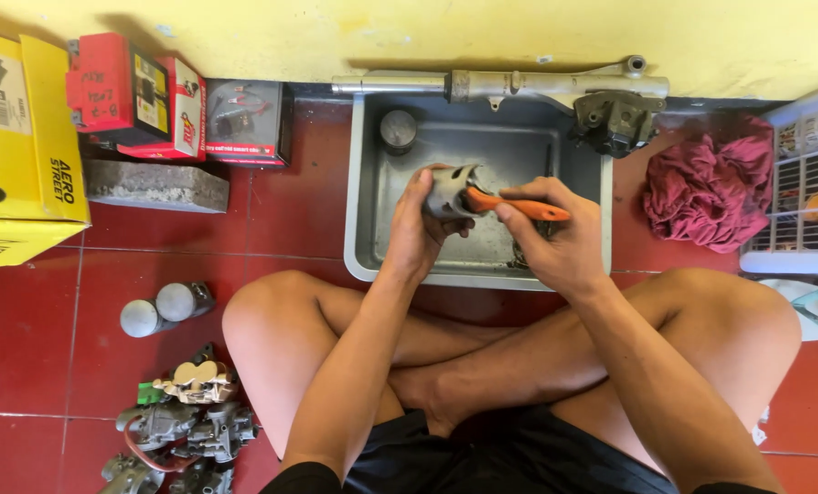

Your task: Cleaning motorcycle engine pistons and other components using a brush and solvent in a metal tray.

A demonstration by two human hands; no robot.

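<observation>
Fingers (424, 187) of the left hand (415, 229) are wrapped closed around a grey metal piston (450, 189), held above the steel tray (363, 183). Right hand (560, 233) fingers are closed on the orange handle of a brush (518, 208), its head inside the piston's open skirt. Beyond the fingertips, a second piston (397, 129) stands in the tray; right of the right hand lies a red rag (715, 187)
</observation>
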